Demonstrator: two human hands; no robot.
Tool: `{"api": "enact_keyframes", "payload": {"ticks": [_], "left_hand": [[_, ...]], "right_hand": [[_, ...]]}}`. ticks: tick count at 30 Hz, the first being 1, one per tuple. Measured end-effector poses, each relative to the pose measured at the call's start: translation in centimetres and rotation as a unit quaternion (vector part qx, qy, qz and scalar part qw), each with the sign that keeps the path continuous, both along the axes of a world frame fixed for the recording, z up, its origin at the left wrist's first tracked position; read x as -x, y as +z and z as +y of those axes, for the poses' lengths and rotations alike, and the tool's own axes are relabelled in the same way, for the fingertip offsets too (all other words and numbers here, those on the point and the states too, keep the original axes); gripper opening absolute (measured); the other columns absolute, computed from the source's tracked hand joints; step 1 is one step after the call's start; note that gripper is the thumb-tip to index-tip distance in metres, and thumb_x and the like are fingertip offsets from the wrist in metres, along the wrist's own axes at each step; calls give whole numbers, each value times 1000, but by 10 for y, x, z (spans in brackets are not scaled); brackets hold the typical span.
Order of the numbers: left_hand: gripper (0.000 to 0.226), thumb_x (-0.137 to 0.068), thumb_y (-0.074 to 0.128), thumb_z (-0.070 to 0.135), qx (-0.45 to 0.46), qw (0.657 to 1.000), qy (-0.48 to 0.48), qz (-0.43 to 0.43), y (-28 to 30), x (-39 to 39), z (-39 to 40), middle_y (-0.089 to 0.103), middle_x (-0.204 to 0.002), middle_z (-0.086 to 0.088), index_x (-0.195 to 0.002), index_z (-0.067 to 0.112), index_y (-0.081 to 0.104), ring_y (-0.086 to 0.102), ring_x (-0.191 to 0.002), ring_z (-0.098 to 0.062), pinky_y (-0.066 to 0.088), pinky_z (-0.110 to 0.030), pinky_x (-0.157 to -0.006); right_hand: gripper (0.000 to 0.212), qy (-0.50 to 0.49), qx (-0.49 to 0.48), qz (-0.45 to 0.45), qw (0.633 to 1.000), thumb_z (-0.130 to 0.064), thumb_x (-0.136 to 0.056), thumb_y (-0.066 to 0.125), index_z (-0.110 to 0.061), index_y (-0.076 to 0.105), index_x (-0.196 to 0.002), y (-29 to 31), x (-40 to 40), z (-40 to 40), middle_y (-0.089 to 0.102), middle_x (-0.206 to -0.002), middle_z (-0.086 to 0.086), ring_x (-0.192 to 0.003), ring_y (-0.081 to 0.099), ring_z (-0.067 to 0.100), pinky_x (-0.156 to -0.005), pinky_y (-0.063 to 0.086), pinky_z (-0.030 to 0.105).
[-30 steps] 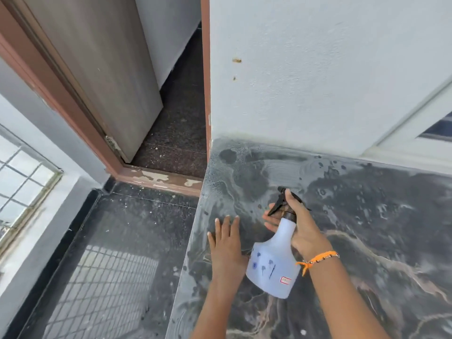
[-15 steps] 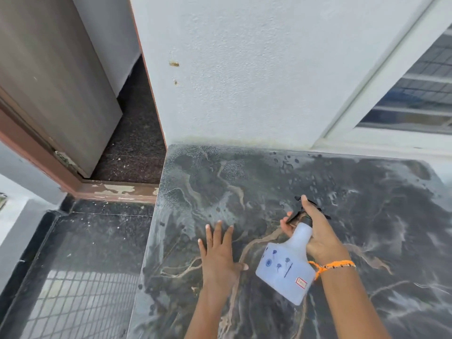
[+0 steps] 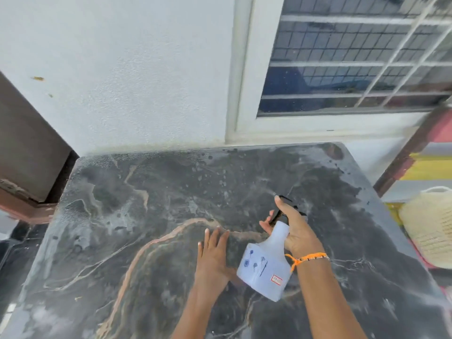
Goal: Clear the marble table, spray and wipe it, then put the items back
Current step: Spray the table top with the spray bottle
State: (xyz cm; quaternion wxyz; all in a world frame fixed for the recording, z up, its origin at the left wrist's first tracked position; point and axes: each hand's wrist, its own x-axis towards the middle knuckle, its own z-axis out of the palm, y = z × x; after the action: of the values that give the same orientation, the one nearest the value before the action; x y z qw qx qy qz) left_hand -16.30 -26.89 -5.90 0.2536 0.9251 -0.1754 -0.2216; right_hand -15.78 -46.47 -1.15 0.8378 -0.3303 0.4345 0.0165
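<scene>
The dark marble table (image 3: 151, 216) with tan veins fills the lower view, and its far half is speckled with spray droplets. My right hand (image 3: 294, 231) grips the neck and black trigger of a pale blue spray bottle (image 3: 266, 267), tilted with its nozzle toward the far side above the table. An orange thread bracelet sits on that wrist. My left hand (image 3: 214, 255) lies flat on the marble just left of the bottle, fingers together and pointing away, holding nothing.
A white wall (image 3: 137, 69) backs the table, with a barred window (image 3: 354, 57) at the upper right. A wooden door (image 3: 27, 143) and its threshold stand at the left. A cream woven basket (image 3: 430, 223) sits beyond the table's right edge.
The view has swung right, from the door and floor to the window and basket. Both hands and the bottle now sit further right on the table, in the same pose.
</scene>
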Motion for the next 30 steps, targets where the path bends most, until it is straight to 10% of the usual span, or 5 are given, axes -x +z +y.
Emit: {"api": "enact_keyframes", "payload": {"ticks": [9, 18, 30], "left_hand": [[105, -71, 73, 43, -70, 996, -39, 27, -4, 34, -117, -14, -157, 5, -147, 30, 1, -19, -143, -24, -1, -50, -116], [111, -66, 79, 36, -63, 998, -4, 15, -9, 39, -126, -13, -156, 8, -147, 33, 3, -19, -143, -22, -3, -51, -116], [95, -75, 70, 41, 19, 996, 86, -9, -3, 62, -67, 0, -157, 7, -147, 28, 9, -7, -145, -20, 0, -45, -117]], "right_hand": [[25, -38, -30, -85, 995, -27, -83, 65, -5, 59, -73, -9, 44, -138, 67, -70, 12, -82, 68, 27, -59, 59, 35], [27, -165, -50, -9, 985, -19, -86, 65, -9, 49, -66, -14, 32, -209, 46, -61, 4, -59, 45, 13, -57, 51, 30], [16, 70, -31, -61, 995, -19, -83, 65, -6, 62, -75, 1, 60, -88, 65, -77, 12, -85, 64, 25, -58, 58, 33]]}}
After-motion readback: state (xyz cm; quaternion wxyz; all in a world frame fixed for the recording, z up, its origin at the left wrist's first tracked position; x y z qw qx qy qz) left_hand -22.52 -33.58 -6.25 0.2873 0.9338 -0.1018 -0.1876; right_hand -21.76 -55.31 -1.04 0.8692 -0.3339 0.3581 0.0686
